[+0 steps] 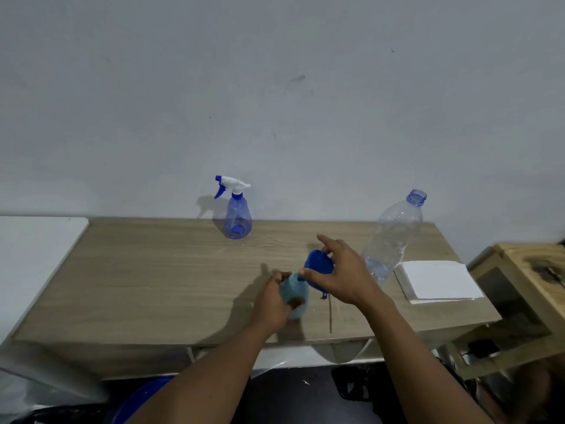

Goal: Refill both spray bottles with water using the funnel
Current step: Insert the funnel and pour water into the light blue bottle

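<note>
Near the front edge of the bench (153, 270), about midway along, the left hand (270, 301) curls its fingers round a pale teal spray bottle (295, 290). The right hand (345, 273) pinches the blue funnel (318, 264) by its rim at the bottle's neck, forefinger stretched out. The funnel leans, so if its spout is not properly seated, poured water would likely run down the outside onto the bench. The open water bottle (394, 237) toward the back right corner holds very little, perhaps too little for this bottle and the second spray bottle (238, 215) at the back edge. The fingers hide the funnel's spout and the bottle's mouth, and the teal bottle's fill level cannot be made out.
</note>
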{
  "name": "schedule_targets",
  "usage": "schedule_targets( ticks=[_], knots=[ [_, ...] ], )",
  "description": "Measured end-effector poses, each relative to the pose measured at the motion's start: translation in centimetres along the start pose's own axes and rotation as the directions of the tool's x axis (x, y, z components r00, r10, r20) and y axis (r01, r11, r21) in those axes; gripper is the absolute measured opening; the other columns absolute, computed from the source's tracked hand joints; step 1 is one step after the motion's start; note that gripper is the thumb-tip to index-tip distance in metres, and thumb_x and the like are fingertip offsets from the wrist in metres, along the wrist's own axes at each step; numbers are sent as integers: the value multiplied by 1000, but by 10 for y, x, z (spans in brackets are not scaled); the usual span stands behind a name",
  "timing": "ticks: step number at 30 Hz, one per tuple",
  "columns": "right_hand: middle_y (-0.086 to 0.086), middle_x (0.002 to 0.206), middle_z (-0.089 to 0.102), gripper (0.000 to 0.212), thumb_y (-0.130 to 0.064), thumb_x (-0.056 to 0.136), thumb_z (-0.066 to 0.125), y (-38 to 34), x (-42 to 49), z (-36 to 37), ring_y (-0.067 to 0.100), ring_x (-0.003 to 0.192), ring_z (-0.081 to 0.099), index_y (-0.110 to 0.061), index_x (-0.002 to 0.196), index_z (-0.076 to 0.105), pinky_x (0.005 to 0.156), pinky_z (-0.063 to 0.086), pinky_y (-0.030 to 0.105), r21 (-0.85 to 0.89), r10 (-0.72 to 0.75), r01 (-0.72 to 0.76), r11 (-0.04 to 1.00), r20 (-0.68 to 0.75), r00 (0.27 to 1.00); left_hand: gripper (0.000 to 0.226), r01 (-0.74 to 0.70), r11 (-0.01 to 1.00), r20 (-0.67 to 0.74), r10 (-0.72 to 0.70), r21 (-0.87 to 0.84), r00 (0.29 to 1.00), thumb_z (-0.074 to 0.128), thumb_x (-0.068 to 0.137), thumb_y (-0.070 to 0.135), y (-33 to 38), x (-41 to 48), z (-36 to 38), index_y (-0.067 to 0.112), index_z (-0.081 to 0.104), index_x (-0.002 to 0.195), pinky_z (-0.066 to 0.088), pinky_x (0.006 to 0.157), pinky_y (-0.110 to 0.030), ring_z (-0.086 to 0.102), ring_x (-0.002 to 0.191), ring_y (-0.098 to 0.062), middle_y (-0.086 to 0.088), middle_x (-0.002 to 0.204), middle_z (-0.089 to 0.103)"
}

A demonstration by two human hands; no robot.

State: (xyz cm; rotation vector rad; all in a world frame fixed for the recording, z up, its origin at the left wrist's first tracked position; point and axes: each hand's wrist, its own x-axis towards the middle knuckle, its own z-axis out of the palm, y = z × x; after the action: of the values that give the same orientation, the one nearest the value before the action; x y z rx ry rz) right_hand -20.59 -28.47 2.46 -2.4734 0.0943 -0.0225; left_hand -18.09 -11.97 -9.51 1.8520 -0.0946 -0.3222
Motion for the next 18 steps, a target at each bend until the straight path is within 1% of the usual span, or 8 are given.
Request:
schedule_targets(
  ticks=[3, 5, 8, 9, 12, 13, 15, 18],
  knots=[
    [-11, 123, 58, 93, -73, 69, 69, -8, 7, 0, 12, 108, 60, -32, 145, 37, 108, 36, 45, -74, -14, 14, 997, -3, 1000, 55, 44, 998, -2, -44, -50, 999, 83, 75, 11, 1, 0, 0, 37, 52, 113, 54, 74, -28, 58, 103, -13, 5, 118, 59],
    [-10, 125, 60, 91, -71, 71, 70, -15, 11, 1, 13, 110, 60, -32, 145, 36, 106, 31, 42, -117, -34, 33, 993, -5, 999, 55, 40, 996, 16, -38, -76, 999, 83, 74, 10, 3, 0, 0, 41, 53, 108, 54, 67, -25, 59, 101, -13, 7, 115, 59],
    [-8, 123, 62, 93, -70, 69, 71, -23, 16, 1, 13, 109, 60, -30, 146, 35, 104, 29, 39, -145, -53, 53, 988, 5, 999, 60, 35, 996, 11, -34, -87, 999, 86, 68, 9, 5, -2, -2, 49, 58, 102, 59, 82, -44, 61, 104, -19, 9, 113, 61],
    [-8, 122, 62, 95, -70, 69, 71, -26, 18, 2, 14, 110, 60, -30, 146, 34, 104, 29, 40, -154, -55, 56, 986, 11, 998, 61, 32, 994, 11, -31, -106, 999, 86, 68, 7, 5, -2, -1, 48, 59, 105, 59, 84, -42, 61, 105, -19, 8, 114, 61],
    [-7, 123, 62, 98, -71, 66, 73, -29, 22, 6, 16, 114, 58, -31, 146, 33, 105, 30, 42, -197, -60, 65, 978, 32, 998, 50, 17, 994, 2, -17, -110, 1000, 77, 79, -2, 4, -3, 0, 21, 58, 119, 55, 71, -18, 58, 104, -20, -3, 121, 59],
    [-6, 124, 62, 99, -72, 66, 73, -29, 23, 9, 16, 115, 58, -31, 146, 33, 106, 30, 43, -209, -58, 66, 976, 42, 997, 47, 20, 995, -6, -20, -94, 1000, 76, 81, 2, 5, -4, 0, 20, 57, 120, 53, 72, -16, 57, 104, -17, 0, 121, 59],
    [-6, 124, 61, 102, -75, 64, 73, -27, 24, 14, 16, 116, 57, -31, 147, 32, 106, 31, 44, -223, -50, 64, 973, 68, 996, 50, 26, 998, -6, -27, -52, 1000, 80, 78, 12, 6, -4, 0, 31, 53, 115, 54, 80, -23, 58, 105, -12, 7, 119, 60],
    [-9, 123, 61, 106, -78, 60, 73, -24, 23, 21, 15, 115, 57, -32, 146, 32, 105, 32, 43, -222, -57, 69, 973, 59, 997, 45, 35, 999, 18, -34, -42, 999, 77, 80, 4, 8, -6, 0, 32, 54, 107, 52, 63, -13, 60, 98, -10, 2, 114, 62]
  ],
)
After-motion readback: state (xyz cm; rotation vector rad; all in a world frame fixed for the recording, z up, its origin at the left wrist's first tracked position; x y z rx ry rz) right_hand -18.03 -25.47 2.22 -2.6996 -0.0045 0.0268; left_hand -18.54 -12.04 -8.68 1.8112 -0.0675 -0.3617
